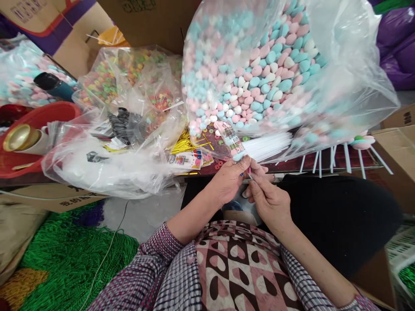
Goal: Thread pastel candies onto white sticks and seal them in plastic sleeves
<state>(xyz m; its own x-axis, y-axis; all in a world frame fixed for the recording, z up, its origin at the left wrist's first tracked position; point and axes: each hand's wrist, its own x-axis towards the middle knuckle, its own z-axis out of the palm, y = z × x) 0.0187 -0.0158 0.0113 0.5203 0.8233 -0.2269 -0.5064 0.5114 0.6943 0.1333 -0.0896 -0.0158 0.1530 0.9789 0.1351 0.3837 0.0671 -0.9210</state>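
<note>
My left hand [231, 179] is closed on the lower end of a small printed clear bag [229, 137], which points up and away over the table edge. A pale blue oval piece shows through the bag just above my thumb. Close against it, my right hand [270, 194] has its fingertips pinched together near the bag's gathered end. Something thin shows between its fingers, too small to name. Behind my hands lie a stack of white sticks [269, 146], yellow twist ties [186, 142] and printed cards [186, 160].
A large clear bag of pink, blue and white oval pieces [256, 82] fills the back. Left are a bag of coloured rings [110, 82], a crumpled bag [106, 168] and a red basin [61, 113]. Sticks [346, 157] jut over the table's front edge at right.
</note>
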